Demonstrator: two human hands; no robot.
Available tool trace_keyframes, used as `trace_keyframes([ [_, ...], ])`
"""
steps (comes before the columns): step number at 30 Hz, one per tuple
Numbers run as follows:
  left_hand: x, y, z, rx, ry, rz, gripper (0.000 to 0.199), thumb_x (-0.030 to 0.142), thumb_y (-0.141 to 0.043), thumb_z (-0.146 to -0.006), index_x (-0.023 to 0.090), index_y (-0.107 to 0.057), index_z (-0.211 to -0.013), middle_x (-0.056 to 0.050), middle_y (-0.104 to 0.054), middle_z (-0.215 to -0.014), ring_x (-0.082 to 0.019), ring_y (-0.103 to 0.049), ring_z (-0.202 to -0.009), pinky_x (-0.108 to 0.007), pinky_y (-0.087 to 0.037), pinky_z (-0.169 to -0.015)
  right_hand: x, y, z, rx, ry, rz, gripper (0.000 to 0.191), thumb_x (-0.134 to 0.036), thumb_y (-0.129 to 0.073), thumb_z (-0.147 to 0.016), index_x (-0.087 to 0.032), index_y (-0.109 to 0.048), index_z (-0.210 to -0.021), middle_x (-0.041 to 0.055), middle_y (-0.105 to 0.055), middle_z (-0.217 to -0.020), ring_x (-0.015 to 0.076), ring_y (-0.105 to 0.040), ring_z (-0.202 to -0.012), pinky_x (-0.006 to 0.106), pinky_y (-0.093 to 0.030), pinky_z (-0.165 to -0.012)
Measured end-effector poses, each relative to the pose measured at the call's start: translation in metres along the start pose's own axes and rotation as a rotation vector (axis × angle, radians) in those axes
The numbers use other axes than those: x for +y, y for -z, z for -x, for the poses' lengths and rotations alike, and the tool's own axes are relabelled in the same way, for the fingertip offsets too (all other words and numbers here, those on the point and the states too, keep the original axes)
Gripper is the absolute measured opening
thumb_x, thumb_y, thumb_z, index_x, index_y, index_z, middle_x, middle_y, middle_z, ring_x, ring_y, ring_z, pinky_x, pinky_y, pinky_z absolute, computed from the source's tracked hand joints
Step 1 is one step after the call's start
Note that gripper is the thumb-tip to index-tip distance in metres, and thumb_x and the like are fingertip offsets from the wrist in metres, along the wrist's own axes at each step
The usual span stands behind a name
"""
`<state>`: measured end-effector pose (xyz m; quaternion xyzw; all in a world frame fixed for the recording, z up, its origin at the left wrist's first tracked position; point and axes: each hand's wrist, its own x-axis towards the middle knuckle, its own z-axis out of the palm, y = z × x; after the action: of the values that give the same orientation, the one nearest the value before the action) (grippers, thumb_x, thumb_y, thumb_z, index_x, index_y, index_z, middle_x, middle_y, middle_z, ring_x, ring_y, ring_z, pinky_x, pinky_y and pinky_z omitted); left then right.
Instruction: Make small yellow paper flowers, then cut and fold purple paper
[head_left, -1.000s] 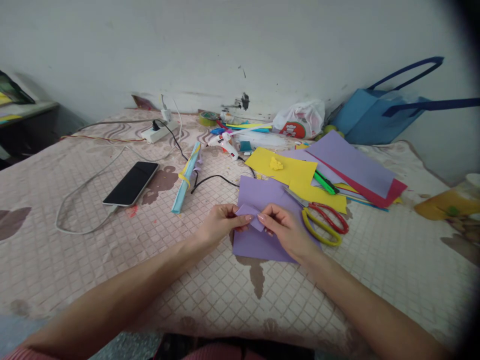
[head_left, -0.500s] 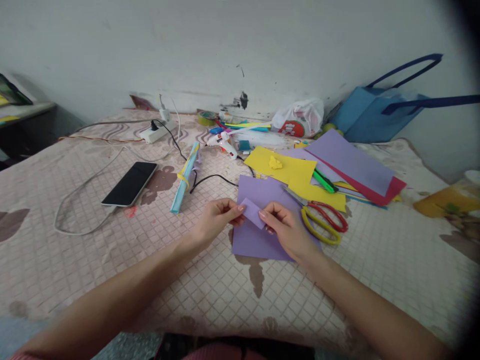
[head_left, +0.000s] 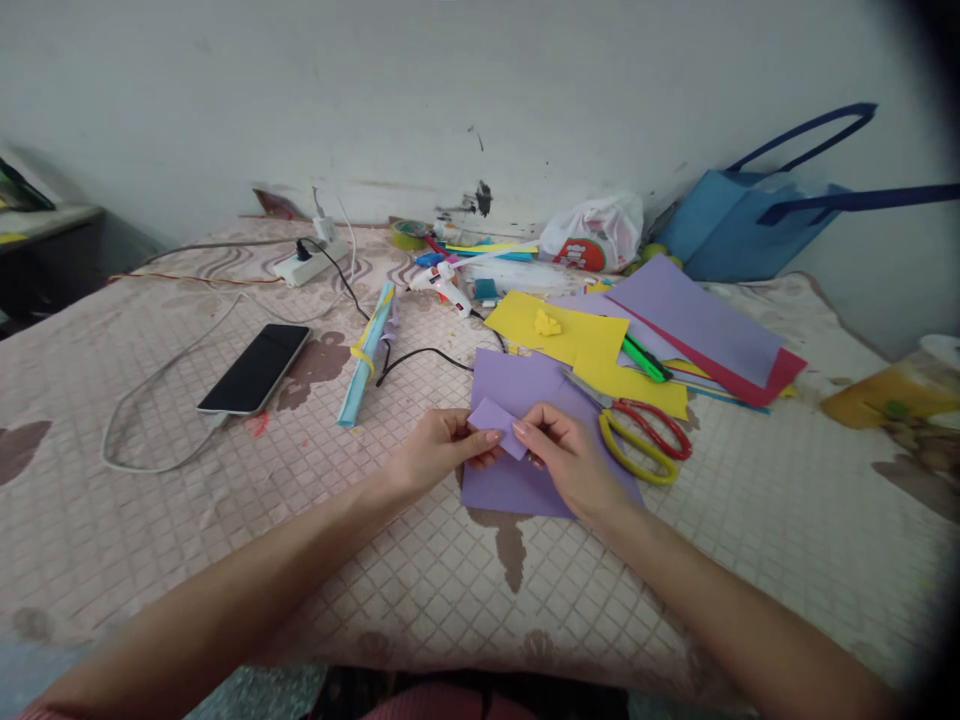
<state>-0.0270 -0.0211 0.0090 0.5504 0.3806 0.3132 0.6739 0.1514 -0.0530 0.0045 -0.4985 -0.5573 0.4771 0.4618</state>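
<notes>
Between my two hands is a small folded piece of purple paper [head_left: 495, 418], held above a larger purple sheet [head_left: 517, 493] on the table. My left hand [head_left: 442, 447] pinches its left side, the thumb lying across the front. On the right edge, my right hand [head_left: 564, 455] grips it between thumb and fingers. Scissors [head_left: 637, 448] with a red and a yellow handle rest partly on the large sheet, just right of my right hand. Behind it lie yellow paper [head_left: 574, 345] with a small yellow paper shape [head_left: 547, 322] on top, and a green cutter [head_left: 646, 358].
A light-blue paper strip [head_left: 365, 355] with yellow wrapped round it stands left of centre. Farther back is a white glue gun [head_left: 444, 287] with a black cord. A phone [head_left: 255, 368] charges at left. Purple sheets [head_left: 697, 315], a drink cup [head_left: 900, 390] and a blue bag [head_left: 750, 225] are at right.
My left thumb has slid inward across the small purple paper, closer to my right thumb. More of the paper's upper left now shows. The view has shifted slightly.
</notes>
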Motion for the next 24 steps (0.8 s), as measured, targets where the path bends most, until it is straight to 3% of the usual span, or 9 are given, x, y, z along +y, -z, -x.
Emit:
trace_keyframes([
  [9, 0.0, -0.006, 0.002, -0.005, -0.038, -0.033, 0.019, 0.033, -0.072, -0.071, 0.014, -0.07, -0.071, -0.004, -0.068, -0.067, -0.011, -0.058, -0.056, -0.021, -0.046, -0.055, -0.002, -0.003, 0.001, -0.012, -0.009, -0.007, 0.026, -0.04, -0.057, -0.083, -0.02, -0.049, -0.068, -0.0042, -0.042, -0.061, 0.0108, -0.036, -0.056, 0.025, -0.03, -0.052],
  [16, -0.008, -0.01, 0.001, -0.085, -0.007, -0.042, 0.023, 0.036, -0.075, -0.067, 0.014, -0.071, -0.075, -0.004, -0.069, -0.069, -0.012, -0.06, -0.06, -0.023, -0.047, -0.058, -0.002, -0.004, 0.002, -0.001, -0.005, -0.026, 0.026, -0.038, -0.057, -0.083, -0.021, -0.048, -0.066, -0.0039, -0.045, -0.061, 0.011, -0.041, -0.055, 0.025, -0.033, -0.052],
  [20, -0.01, -0.015, 0.002, -0.038, -0.024, -0.049, 0.02, 0.034, -0.072, -0.07, 0.014, -0.069, -0.07, -0.003, -0.066, -0.064, -0.012, -0.058, -0.057, -0.024, -0.046, -0.057, -0.004, -0.007, 0.003, -0.039, -0.034, -0.08, 0.024, -0.037, -0.057, -0.083, -0.022, -0.048, -0.067, -0.0034, -0.049, -0.06, 0.0123, -0.047, -0.056, 0.026, -0.038, -0.054],
  [24, -0.009, -0.015, 0.001, -0.091, -0.02, -0.025, 0.022, 0.035, -0.071, -0.071, 0.014, -0.069, -0.075, -0.004, -0.067, -0.069, -0.012, -0.059, -0.06, -0.024, -0.047, -0.06, -0.004, -0.007, 0.003, -0.026, -0.039, -0.073, 0.026, -0.038, -0.057, -0.083, -0.022, -0.047, -0.066, -0.004, -0.047, -0.06, 0.0117, -0.045, -0.056, 0.026, -0.037, -0.054],
])
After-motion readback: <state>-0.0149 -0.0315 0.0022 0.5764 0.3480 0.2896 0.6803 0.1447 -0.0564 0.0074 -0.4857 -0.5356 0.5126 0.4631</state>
